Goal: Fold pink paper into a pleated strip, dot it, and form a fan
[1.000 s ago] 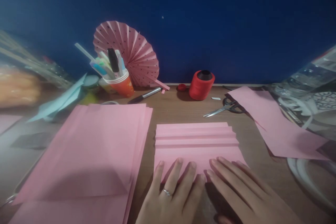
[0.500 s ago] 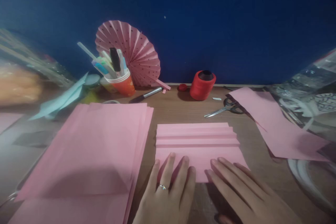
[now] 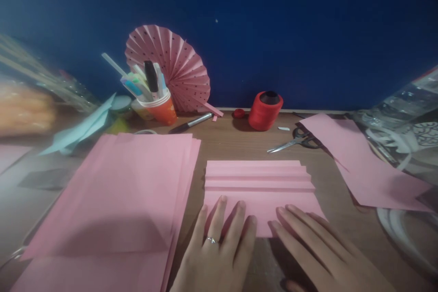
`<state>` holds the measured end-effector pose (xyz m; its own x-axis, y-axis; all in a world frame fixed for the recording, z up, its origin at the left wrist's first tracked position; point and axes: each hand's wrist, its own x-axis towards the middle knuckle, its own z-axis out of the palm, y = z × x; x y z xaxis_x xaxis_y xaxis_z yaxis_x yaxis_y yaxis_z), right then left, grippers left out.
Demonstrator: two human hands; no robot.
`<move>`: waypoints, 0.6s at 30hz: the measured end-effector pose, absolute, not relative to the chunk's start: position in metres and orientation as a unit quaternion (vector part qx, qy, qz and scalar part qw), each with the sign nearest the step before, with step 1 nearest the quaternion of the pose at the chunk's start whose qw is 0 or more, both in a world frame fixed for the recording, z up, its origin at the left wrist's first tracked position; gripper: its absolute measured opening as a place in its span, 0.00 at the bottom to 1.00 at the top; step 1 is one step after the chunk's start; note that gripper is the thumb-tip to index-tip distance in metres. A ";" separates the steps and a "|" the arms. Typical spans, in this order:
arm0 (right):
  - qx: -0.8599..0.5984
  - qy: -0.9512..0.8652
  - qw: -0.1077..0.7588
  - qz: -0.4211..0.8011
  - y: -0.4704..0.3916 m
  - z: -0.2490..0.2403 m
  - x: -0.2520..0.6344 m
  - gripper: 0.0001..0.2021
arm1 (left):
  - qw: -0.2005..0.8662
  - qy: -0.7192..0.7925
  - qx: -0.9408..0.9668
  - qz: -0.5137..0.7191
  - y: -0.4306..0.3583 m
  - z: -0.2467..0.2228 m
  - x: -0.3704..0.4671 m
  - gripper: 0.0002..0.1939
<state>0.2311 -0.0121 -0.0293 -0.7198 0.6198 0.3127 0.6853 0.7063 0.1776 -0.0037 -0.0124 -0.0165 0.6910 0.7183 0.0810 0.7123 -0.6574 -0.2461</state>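
A sheet of pink paper (image 3: pixel 260 198) lies on the brown table in front of me, with several accordion pleats across its far part. My left hand (image 3: pixel 221 246), a ring on one finger, rests on the paper's near left part with fingers stretched out and apart. On the near right part lies my right hand (image 3: pixel 318 246), palm down, its fingers extended close to one another. Both hands cover stretches of the paper's near edge. Its pleated strips stay uncovered beyond my fingertips.
A stack of pink sheets (image 3: pixel 126 182) lies left. Behind it stand a paper cup (image 3: pixel 162 109) of pens and a pleated pink fan (image 3: pixel 174 64). A marker (image 3: pixel 191 123), red thread spool (image 3: pixel 265 112), scissors (image 3: pixel 290 141) and cut pink paper (image 3: pixel 362 169) lie along the back and right.
Very little differs. The view has shifted slightly, and both hands keep nearly the same places, flat on the pleated paper.
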 end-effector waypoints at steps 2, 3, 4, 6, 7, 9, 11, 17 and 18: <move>-0.365 -0.913 0.119 -0.140 -0.012 -0.030 0.231 0.27 | 0.130 -0.392 -0.911 0.009 -0.012 -0.016 -0.004 0.24; -0.367 -0.912 0.120 -0.139 -0.012 -0.030 0.230 0.27 | 0.130 -0.390 -0.911 0.007 -0.012 -0.016 -0.004 0.24; -0.369 -0.911 0.122 -0.138 -0.012 -0.030 0.230 0.27 | 0.129 -0.390 -0.912 0.006 -0.011 -0.015 -0.004 0.24; -0.373 -0.910 0.122 -0.133 -0.013 -0.030 0.229 0.28 | 0.125 -0.386 -0.914 0.005 -0.010 -0.014 -0.005 0.24; -0.377 -0.909 0.121 -0.130 -0.013 -0.030 0.229 0.28 | 0.122 -0.386 -0.915 0.005 -0.010 -0.014 -0.005 0.24; -0.381 -0.909 0.117 -0.122 -0.013 -0.029 0.229 0.28 | 0.116 -0.393 -0.912 0.006 -0.009 -0.014 -0.005 0.24; -0.384 -0.909 0.115 -0.117 -0.013 -0.029 0.229 0.28 | 0.113 -0.400 -0.909 0.004 -0.009 -0.014 -0.005 0.25; -0.381 -0.910 0.110 -0.125 -0.013 -0.029 0.230 0.27 | 0.101 -0.406 -0.908 -0.002 -0.008 -0.012 -0.005 0.25; -0.382 -0.909 0.110 -0.126 -0.013 -0.029 0.230 0.27 | 0.098 -0.408 -0.908 -0.001 -0.008 -0.011 -0.005 0.25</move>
<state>0.2298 -0.0130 -0.0286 -0.6842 0.6664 0.2964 0.7218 0.6770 0.1441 -0.0049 -0.0079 -0.0112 0.6675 0.7401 0.0818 0.7405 -0.6481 -0.1778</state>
